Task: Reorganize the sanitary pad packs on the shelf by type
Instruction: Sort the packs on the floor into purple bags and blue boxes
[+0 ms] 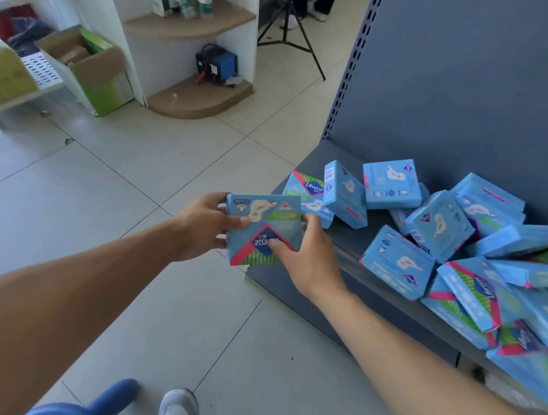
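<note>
held pack [264,228]: blue sanitary pad pack with a green-striped, red-edged corner, logo upside down, held just off the shelf's left end, above the floor tiles
left hand [206,225]: fingers curled round the pack's left edge, thumb on its face
right hand [308,254]: thumb and fingers pinch the pack's lower right corner
shelf [309,158]: grey-blue metal, with a perforated upright and a back panel
pack pile [467,251]: many blue packs jumbled on the shelf, some leaning, some flat, pink-edged and green-striped faces mixed
leftmost shelf pack [307,190]: green-striped, just behind the held pack
floor: tripod [289,26] near the aisle, cardboard box [90,60] to the left
</note>
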The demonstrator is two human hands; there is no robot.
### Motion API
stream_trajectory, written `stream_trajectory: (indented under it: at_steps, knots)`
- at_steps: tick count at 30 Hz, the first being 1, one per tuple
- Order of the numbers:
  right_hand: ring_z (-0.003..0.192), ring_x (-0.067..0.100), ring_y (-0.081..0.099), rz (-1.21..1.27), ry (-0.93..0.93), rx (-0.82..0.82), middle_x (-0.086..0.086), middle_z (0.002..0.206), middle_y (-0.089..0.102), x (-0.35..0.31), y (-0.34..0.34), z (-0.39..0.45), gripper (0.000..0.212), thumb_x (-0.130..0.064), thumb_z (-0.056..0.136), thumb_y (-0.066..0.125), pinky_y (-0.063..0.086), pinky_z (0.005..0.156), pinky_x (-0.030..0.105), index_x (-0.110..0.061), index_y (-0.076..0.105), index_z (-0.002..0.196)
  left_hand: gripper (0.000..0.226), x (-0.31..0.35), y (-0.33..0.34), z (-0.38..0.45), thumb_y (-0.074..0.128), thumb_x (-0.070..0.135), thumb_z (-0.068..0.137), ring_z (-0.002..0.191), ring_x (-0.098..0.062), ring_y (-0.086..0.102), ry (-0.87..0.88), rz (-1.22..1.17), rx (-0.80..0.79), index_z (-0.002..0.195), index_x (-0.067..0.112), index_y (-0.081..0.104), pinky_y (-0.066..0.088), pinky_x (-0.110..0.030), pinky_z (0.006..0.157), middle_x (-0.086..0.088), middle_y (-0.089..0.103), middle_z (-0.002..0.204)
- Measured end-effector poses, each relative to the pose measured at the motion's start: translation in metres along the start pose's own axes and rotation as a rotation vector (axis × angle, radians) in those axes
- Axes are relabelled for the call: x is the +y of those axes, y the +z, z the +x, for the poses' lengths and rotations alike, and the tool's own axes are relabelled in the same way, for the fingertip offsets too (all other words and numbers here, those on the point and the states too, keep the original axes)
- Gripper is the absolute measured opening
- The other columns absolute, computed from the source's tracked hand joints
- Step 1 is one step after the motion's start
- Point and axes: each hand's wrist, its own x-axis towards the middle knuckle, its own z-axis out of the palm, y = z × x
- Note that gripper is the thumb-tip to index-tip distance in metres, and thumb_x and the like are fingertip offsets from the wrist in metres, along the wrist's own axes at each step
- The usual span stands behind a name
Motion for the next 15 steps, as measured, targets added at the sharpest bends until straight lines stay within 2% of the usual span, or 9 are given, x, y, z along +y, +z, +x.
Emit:
stream_trajectory:
  at_steps: [3, 6, 7, 9, 11, 15]
  knots:
    - [0.089, -0.001, 0.061, 0.107, 0.065, -0.005, -0.017, 0.1, 0.064, 0.009, -0.033, -0.01, 0.043, -0.033, 0.083, 0.073, 0.054, 0.078, 0.025, -0.023, 0.052, 0.119, 0.025, 0.011, 0.025, 0.003, 0.063, 0.004, 0.088, 0.092, -0.025, 0.068, 0.013, 0.029, -0.066, 0.112, 0.008, 0.059, 0.057, -0.043, 0.082, -0.015, 0.068, 0.107]
    - [0.083, -0.002, 0.061, 0.107, 0.098, 0.06, -0.017, 0.097, 0.064, 0.026, -0.061, -0.02, 0.038, -0.033, 0.084, 0.073, 0.052, 0.07, 0.02, -0.024, 0.053, 0.114, 0.031, 0.014, 0.059, 0.011, 0.064, 0.005, 0.088, 0.09, -0.023, 0.068, 0.045, 0.115, -0.082, 0.118, 0.004, 0.055, 0.061, -0.034, 0.07, -0.017, 0.066, 0.111]
    - [0.083, -0.001, 0.061, 0.097, 0.114, 0.085, -0.016, 0.097, 0.063, 0.033, -0.07, -0.023, 0.036, -0.033, 0.084, 0.073, 0.05, 0.067, 0.018, -0.024, 0.052, 0.113, 0.032, 0.014, 0.072, 0.015, 0.065, 0.005, 0.088, 0.09, -0.023, 0.068, 0.056, 0.135, -0.079, 0.118, 0.003, 0.055, 0.061, -0.034, 0.07, -0.017, 0.066, 0.113]
    - [0.084, 0.002, 0.06, 0.062, 0.166, 0.123, -0.013, 0.098, 0.063, 0.044, -0.085, -0.031, 0.036, -0.038, 0.085, 0.071, 0.044, 0.062, 0.019, -0.022, 0.051, 0.111, 0.038, 0.01, 0.097, 0.023, 0.07, 0.009, 0.086, 0.096, -0.026, 0.068, 0.057, 0.173, -0.055, 0.12, 0.003, 0.055, 0.059, -0.045, 0.08, -0.015, 0.066, 0.116]
    - [0.085, 0.009, 0.062, 0.038, 0.215, 0.151, -0.009, 0.099, 0.064, 0.057, -0.098, -0.038, 0.037, -0.041, 0.085, 0.071, 0.045, 0.062, 0.023, -0.02, 0.054, 0.11, 0.04, 0.005, 0.119, 0.031, 0.073, 0.015, 0.084, 0.1, -0.028, 0.069, 0.04, 0.223, -0.048, 0.12, 0.008, 0.056, 0.055, -0.054, 0.086, -0.012, 0.067, 0.115]
    - [0.079, -0.002, 0.057, 0.03, 0.278, 0.201, -0.016, 0.092, 0.061, 0.085, -0.129, -0.05, 0.027, -0.039, 0.086, 0.07, 0.042, 0.06, 0.015, -0.023, 0.057, 0.103, 0.032, -0.005, 0.166, 0.047, 0.071, 0.024, 0.087, 0.094, -0.022, 0.071, 0.107, 0.407, -0.078, 0.116, 0.013, 0.062, 0.058, -0.05, 0.083, -0.004, 0.071, 0.108]
